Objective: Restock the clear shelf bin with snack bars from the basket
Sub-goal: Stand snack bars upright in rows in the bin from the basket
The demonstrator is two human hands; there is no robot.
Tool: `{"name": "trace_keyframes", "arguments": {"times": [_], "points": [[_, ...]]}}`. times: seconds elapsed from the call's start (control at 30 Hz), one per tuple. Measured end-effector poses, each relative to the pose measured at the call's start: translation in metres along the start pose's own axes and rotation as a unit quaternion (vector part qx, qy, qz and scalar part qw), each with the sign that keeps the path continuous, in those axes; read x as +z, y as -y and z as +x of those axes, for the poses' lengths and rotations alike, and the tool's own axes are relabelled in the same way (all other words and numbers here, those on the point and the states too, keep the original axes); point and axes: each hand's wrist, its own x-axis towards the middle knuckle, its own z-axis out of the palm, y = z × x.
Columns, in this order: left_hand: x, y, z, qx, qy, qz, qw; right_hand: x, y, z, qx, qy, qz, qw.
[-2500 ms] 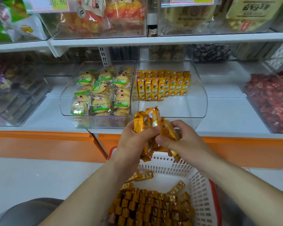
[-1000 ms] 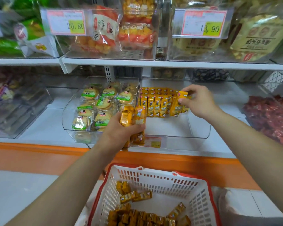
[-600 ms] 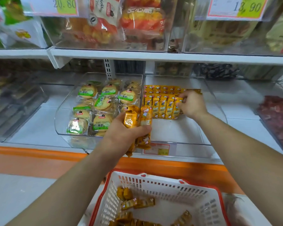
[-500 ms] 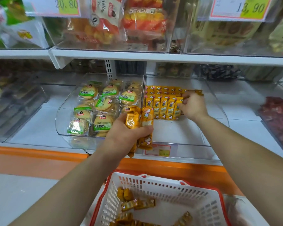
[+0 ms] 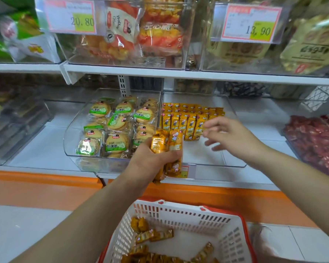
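Observation:
My left hand grips a bunch of yellow-orange snack bars upright in front of the clear shelf bin. Rows of the same bars stand at the back of that bin; its front floor is bare. My right hand hovers over the bin's right half, blurred, fingers spread, holding nothing. Below, the white basket with a red rim holds several more loose bars.
A second clear bin of green-labelled round biscuits stands just left. Red-wrapped sweets fill a bin at the right. An upper shelf with bagged snacks and price tags overhangs the bins. An orange band runs below the shelf edge.
My right hand has let go of the bar it set at the right end of the row and drawn back toward me, fingers spread. The left hand has held its bunch still.

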Motion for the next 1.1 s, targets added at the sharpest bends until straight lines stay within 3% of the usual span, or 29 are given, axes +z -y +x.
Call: {"name": "trace_keyframes", "arguments": {"times": [0.1, 0.2, 0.6, 0.77, 0.87, 1.1], "points": [[0.015, 0.001, -0.007, 0.007, 0.028, 0.007, 1.0, 0.007, 0.01, -0.037, 0.018, 0.062, 0.119, 0.991], [0.028, 0.003, -0.015, 0.02, 0.063, 0.007, 0.998, 0.014, 0.011, -0.051, 0.0, 0.09, 0.114, 0.989], [0.032, 0.0, -0.021, -0.039, 0.027, -0.05, 0.998, -0.023, -0.014, -0.048, 0.053, 0.015, 0.189, 0.98], [0.029, -0.003, -0.02, -0.022, 0.045, -0.065, 0.997, -0.039, -0.015, -0.039, -0.012, -0.062, 0.017, 0.998], [0.025, -0.003, -0.017, -0.02, 0.045, -0.062, 0.997, -0.047, -0.012, -0.021, -0.07, -0.056, -0.079, 0.993], [0.011, -0.005, -0.007, -0.021, 0.036, -0.037, 0.998, -0.056, -0.02, 0.065, -0.118, -0.073, -0.336, 0.931]]}}
